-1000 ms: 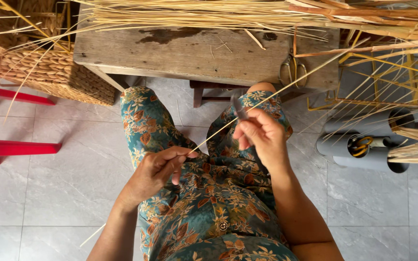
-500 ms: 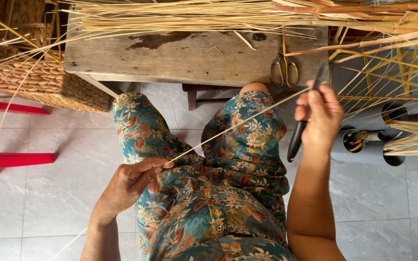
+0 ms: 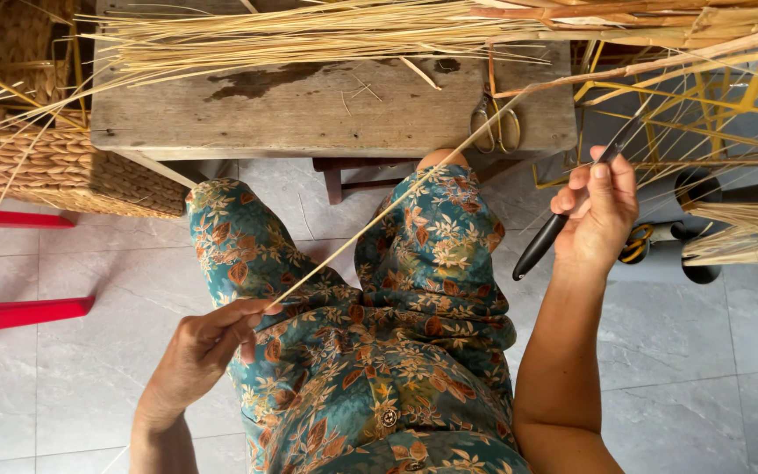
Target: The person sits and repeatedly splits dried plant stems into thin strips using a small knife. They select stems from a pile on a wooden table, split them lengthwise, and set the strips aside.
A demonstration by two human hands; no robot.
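Observation:
My left hand [image 3: 205, 349] pinches the near end of a long thin straw-coloured reed strip [image 3: 379, 215] over my left thigh. The strip runs diagonally up and right across my lap, clad in teal floral cloth, toward the far right. My right hand [image 3: 597, 211] is raised at the right, shut on a knife with a black handle [image 3: 544, 246]; its blade points up toward the strip's far part. A pair of scissors [image 3: 495, 121] lies on the wooden table [image 3: 309, 110] just beyond my right knee.
A thick bundle of reeds [image 3: 326, 31] lies across the table's far side. A woven basket [image 3: 54, 167] sits at the left, above red chair legs [image 3: 19, 312]. Yellow wire frames [image 3: 704, 114], dark tubes [image 3: 695, 233] and another reed bundle [image 3: 743, 233] crowd the right. Grey tiles cover the floor.
My right hand has swung from my lap up and out to the right with the knife. My left hand has drawn the strip's near end down and left.

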